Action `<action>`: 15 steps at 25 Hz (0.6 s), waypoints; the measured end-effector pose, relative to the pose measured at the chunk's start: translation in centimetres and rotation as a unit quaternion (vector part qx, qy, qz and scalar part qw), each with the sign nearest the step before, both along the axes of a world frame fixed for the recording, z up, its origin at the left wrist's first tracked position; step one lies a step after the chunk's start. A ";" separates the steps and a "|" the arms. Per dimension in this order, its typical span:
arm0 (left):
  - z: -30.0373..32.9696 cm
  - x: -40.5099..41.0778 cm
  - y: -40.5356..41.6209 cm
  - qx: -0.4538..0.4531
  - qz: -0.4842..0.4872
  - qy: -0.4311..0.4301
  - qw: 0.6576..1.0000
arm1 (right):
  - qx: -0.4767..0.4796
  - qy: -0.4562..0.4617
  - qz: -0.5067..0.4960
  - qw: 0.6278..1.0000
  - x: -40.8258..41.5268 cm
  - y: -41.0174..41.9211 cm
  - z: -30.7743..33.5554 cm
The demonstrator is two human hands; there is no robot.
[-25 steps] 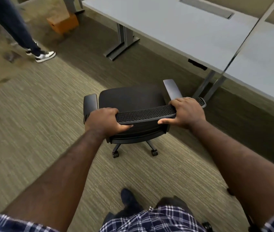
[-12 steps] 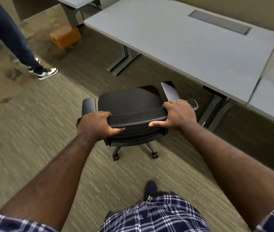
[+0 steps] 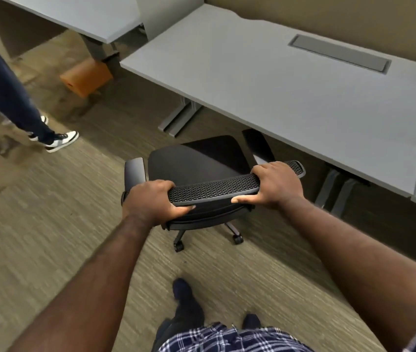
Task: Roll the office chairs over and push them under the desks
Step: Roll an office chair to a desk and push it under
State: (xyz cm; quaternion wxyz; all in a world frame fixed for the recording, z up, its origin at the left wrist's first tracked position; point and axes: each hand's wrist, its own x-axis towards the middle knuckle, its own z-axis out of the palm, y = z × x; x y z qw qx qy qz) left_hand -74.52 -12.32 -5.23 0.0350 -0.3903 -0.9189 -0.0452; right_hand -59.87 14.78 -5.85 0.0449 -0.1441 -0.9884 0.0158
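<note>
A black office chair (image 3: 196, 161) with a mesh backrest stands on the carpet in front of me, facing a grey desk (image 3: 290, 80). My left hand (image 3: 151, 201) grips the left end of the backrest's top edge. My right hand (image 3: 273, 184) grips the right end. The seat's front edge and the right armrest (image 3: 257, 146) reach just under the desk's near edge. Two casters show below the seat.
The desk's metal legs (image 3: 179, 115) stand left of the chair, and another pair (image 3: 334, 194) stands to its right. An orange box (image 3: 85, 77) lies on the floor beyond. A person's legs and sneakers (image 3: 57, 141) are at the left. A second desk (image 3: 79, 13) is behind.
The chair has rolled forward toward the desk with both hands on the backrest. Its front now sits under the desk edge, and I have stepped closer.
</note>
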 end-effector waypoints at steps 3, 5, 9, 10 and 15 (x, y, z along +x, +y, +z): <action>-0.3 -5.6 -0.5 -0.004 -0.040 0.002 0.999 | 0.005 0.006 -0.025 1.000 -3.9 -1.3 -0.4; -0.3 -9.6 -0.8 -0.002 -0.060 -0.006 0.998 | 0.005 0.007 -0.040 0.999 -6.7 -2.4 -0.4; -0.3 -17.4 -0.6 -0.007 -0.095 -0.022 0.995 | 0.006 0.003 -0.084 0.996 -12.3 -4.0 -0.4; -0.4 -19.1 -0.4 -0.010 -0.104 -0.024 0.994 | 0.005 0.002 -0.093 0.996 -13.4 -4.2 -0.4; -0.5 -26.0 1.1 -0.006 -0.147 0.017 0.989 | 0.012 0.002 -0.118 0.993 -19.1 -3.5 -0.4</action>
